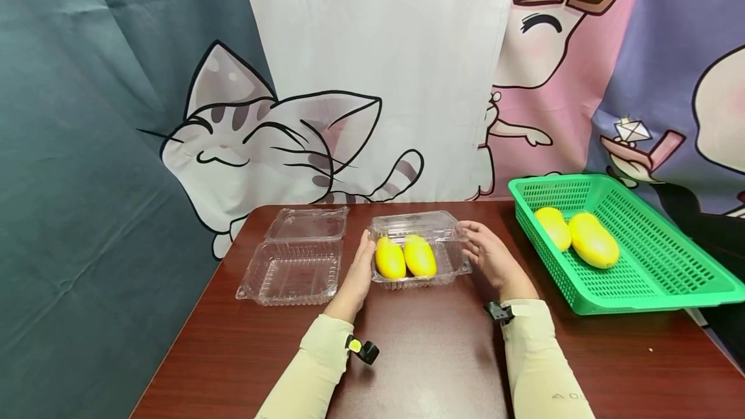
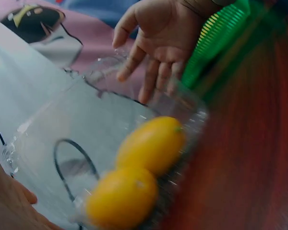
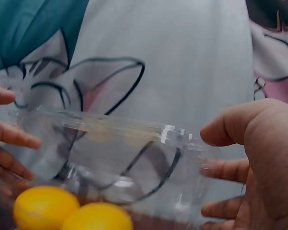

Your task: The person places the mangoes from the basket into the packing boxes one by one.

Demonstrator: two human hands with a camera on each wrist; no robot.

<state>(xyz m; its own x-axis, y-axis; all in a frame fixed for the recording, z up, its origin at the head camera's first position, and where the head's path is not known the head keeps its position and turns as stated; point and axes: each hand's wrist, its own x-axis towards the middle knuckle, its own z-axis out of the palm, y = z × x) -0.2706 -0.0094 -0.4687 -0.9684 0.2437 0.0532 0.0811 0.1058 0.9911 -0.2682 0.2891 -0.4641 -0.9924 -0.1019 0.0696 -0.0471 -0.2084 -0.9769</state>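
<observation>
A clear plastic clamshell box (image 1: 449, 264) stands on the table with its lid (image 1: 416, 222) raised at the back. Inside, side by side in its left part, lie two yellow mangoes (image 1: 390, 258) (image 1: 420, 256). My left hand (image 1: 359, 270) lies along the box's left side with fingers extended. At the right end of the lid is my right hand (image 1: 491, 256), its fingers spread and relaxed. The right wrist view shows the right thumb (image 3: 225, 127) right at the lid's corner, the other fingers lower beside it.
Left of my left hand, a second clear clamshell box (image 1: 297, 273) sits with its lid folded back. A green plastic basket (image 1: 640, 299) on the right holds two more mangoes (image 1: 593, 240) (image 1: 553, 228). A printed curtain (image 1: 372, 50) hangs behind the table (image 1: 431, 354).
</observation>
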